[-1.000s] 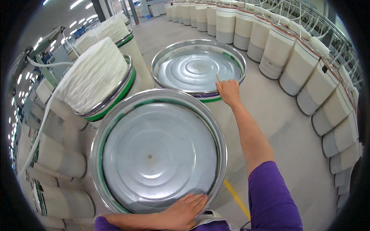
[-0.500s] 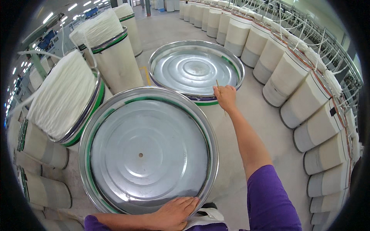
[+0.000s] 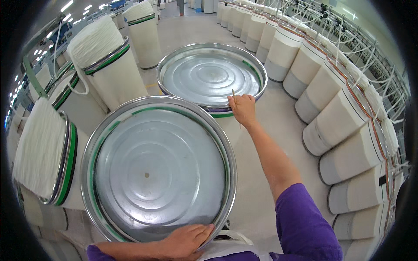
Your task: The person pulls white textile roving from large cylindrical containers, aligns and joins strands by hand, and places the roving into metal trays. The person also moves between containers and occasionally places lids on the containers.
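Observation:
Close in front of me stands a large round can (image 3: 191,148) with a shiny metal rim, a green band inside and a grey metal disc at its top. My left hand (image 3: 188,240) lies over its near rim, fingers stretched out and close together. Beyond it, touching or nearly touching, is a second such can (image 3: 187,82). My right hand (image 3: 243,108) is at this can's near right rim, its fingers closed round a thin brownish stick (image 3: 233,92) that points up. Whether those fingers also grip the rim is hidden.
To the left stand cans heaped with white sliver, one coil (image 3: 41,148) close beside the near can and another (image 3: 96,41) farther back. A long row of pale cans (image 3: 328,122) curves along the right, under a machine (image 3: 370,52) with white strands. Grey floor (image 3: 257,174) lies between.
The sliver-filled cans on the left and the right-hand row have shifted nearer in view. Both disc-topped cans keep their places relative to my hands, which hold the same pose.

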{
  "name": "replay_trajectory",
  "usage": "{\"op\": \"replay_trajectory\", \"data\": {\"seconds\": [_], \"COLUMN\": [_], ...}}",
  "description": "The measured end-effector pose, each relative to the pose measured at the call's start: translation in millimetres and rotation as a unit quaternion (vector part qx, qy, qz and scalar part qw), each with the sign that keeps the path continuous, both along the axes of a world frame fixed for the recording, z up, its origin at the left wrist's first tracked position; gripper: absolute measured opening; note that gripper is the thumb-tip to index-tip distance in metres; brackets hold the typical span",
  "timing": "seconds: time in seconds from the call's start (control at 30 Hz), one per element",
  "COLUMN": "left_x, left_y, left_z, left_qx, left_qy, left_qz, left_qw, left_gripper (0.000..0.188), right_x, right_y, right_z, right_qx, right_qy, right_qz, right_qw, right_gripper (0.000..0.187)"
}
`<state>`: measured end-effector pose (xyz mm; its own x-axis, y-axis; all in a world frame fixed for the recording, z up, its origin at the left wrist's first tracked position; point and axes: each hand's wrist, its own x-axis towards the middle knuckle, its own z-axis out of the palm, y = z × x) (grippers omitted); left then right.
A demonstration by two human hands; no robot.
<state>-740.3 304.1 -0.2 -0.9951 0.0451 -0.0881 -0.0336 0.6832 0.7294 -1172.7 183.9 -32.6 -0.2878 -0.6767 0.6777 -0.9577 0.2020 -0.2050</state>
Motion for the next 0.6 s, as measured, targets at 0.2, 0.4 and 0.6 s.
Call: {"op": "replay_trajectory", "data": {"seconds": [0.2,0.4,0.6], "left_x": [-100.0,-199.0,-315.1], "left_y": [-56.5,-141.5,-221.6], "left_z": [1.1,9.1,18.5], "left_qx": [0.019,0.02,0.009], "left_qy": [0.062,0.09,0.074], "left_qz": [0.028,0.034,0.08], "left_qw": [0.997,0.995,0.994], "left_gripper": [0.07,0.068,0.062], "right_x": [-86.2,-182.1,-277.7], "right_y": [-95.0,-196.6,-288.5], "right_z": [-5.1,-11.7,-14.0], "right_qx": [-0.048,-0.104,-0.08], "right_qy": [-0.007,0.017,0.024], "right_qz": [0.027,0.045,0.042], "right_qw": [0.998,0.993,0.996], "right_gripper": [0.036,0.036,0.032]}}
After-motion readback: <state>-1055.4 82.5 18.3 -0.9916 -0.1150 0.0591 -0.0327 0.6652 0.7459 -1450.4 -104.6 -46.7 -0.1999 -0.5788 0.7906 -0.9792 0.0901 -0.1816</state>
